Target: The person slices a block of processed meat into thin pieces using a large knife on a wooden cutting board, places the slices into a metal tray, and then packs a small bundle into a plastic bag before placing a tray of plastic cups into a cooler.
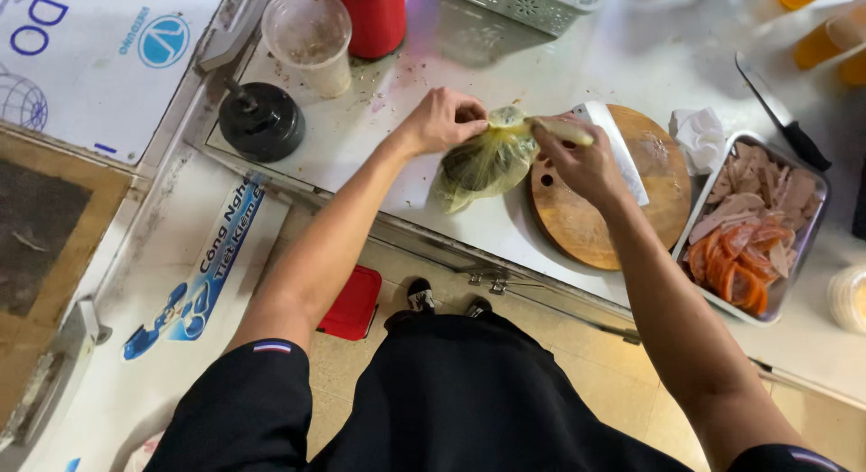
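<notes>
- Head view: the clear plastic bag [487,161], filled with something greenish, lies on the white counter [469,57], its right side touching the edge of the round wooden cutting board [622,210].
- The left hand [442,120] is closed, pinching the gathered neck of the bag at its top.
- The right hand [582,161] is also closed, gripping a twisted pale length of the bag's plastic that runs out over the cutting board.
- Judging by this, the bag is already filled and its mouth gathered; the closing of the neck looks in progress, and no finished knot shows.
- A white cleaver blade [622,152] lies flat on the cutting board, just beside the right hand, untouched.
- To the right, a metal tray [816,201] holds sliced pale meat and orange-red slices; a crumpled white napkin [699,134] sits between tray and board.
- Further back stand a black round lid [262,120], a clear plastic tub [311,39] and a red canister [374,21], well apart from both hands.
</notes>
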